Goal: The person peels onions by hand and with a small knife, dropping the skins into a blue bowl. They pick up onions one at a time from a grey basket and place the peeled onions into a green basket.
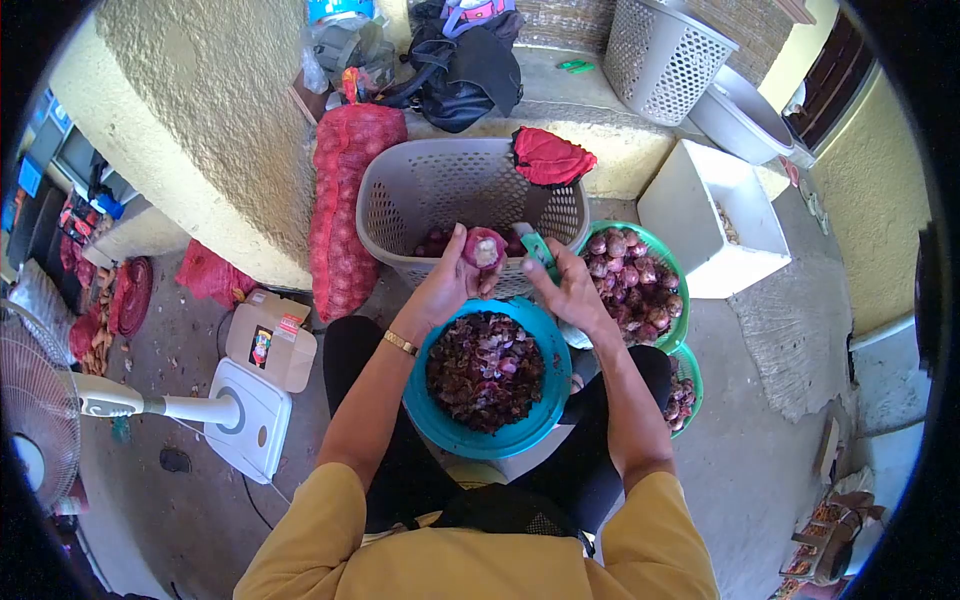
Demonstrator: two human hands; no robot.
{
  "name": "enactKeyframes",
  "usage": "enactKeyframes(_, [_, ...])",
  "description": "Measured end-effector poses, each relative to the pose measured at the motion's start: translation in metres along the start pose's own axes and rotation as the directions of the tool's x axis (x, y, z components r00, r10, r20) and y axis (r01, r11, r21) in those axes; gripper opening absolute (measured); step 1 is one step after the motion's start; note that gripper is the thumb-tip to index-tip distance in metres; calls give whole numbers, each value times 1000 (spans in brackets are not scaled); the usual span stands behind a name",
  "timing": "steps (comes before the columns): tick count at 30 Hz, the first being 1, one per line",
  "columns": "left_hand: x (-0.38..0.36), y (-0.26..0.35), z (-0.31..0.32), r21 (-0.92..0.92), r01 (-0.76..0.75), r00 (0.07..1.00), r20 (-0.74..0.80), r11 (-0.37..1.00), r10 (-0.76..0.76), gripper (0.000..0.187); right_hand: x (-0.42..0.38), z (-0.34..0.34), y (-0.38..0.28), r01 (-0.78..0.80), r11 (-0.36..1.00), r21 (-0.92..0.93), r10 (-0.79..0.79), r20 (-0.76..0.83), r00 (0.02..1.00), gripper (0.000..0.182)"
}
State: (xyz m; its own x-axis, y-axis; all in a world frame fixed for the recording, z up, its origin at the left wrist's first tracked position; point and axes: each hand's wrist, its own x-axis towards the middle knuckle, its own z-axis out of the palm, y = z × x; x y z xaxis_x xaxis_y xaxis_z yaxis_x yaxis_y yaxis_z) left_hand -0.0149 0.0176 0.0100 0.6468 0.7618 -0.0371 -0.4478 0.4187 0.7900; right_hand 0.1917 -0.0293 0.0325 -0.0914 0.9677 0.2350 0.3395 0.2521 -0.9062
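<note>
A purple-red onion [483, 251] with a pale cut end sits in my left hand [446, 284], fingers closed around it. My right hand [573, 292] grips a green-handled knife [539, 253] just to the right of the onion; blade and onion look apart. Below both hands a blue basin [421, 400] holds dark onion skins [485, 372]. Beyond them stands a grey perforated basket [440, 163] with several onions low inside. A green basket [683, 318] heaped with onions is beside my right forearm.
A long red mesh sack of onions [345, 200] leans at the left of the basket. A red cloth [553, 157] hangs on its rim. A white box [712, 262] stands right. A fan [110, 398] and cardboard box [270, 335] are left. A smaller green basket [692, 372] sits near my right knee.
</note>
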Motion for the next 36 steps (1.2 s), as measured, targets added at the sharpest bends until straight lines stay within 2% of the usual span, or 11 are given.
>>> enactKeyframes(2, [2,-4,-4,104,-18,1000,-8,994,18,69,0,-3,-6,-14,988,-151,12,-17,1000,39])
enactKeyframes(3, [2,-4,-2,104,-17,1000,-8,994,17,69,0,-3,-14,-15,988,-151,13,-18,1000,39])
enactKeyframes(5, [4,-6,1,155,-10,999,-30,988,15,70,0,-4,-29,-74,922,-380,41,-94,995,52])
enactKeyframes(8, [1,-3,12,217,-14,999,-47,976,25,70,3,-4,-26,-58,875,-481,4,-113,994,60])
enactKeyframes(12, [4,-14,1,194,3,1000,17,981,-6,67,3,-2,-30,-19,854,-519,-43,-107,993,61])
enactKeyframes(15, [4,-14,4,154,32,998,-58,988,-24,64,4,-1,-29,3,840,-542,-66,-96,993,63])
enactKeyframes(17, [3,-12,4,175,26,999,35,984,-32,62,4,0,-26,31,838,-545,-110,-113,987,64])
enactKeyframes(20, [4,-14,6,157,7,1000,12,988,-9,68,4,0,-27,32,836,-548,-118,-123,985,65])
enactKeyframes(30, [0,-11,19,81,12,1000,12,997,-13,66,4,1,-25,19,831,-556,-108,-128,986,63])
enactKeyframes(32, [-2,-7,28,22,32,996,-81,999,-30,65,4,1,-24,16,791,-612,-124,-135,983,57])
enactKeyframes(36, [1,-11,23,-6,20,1000,-15,1000,-20,64,6,1,-20,21,803,-596,-140,-155,978,56])
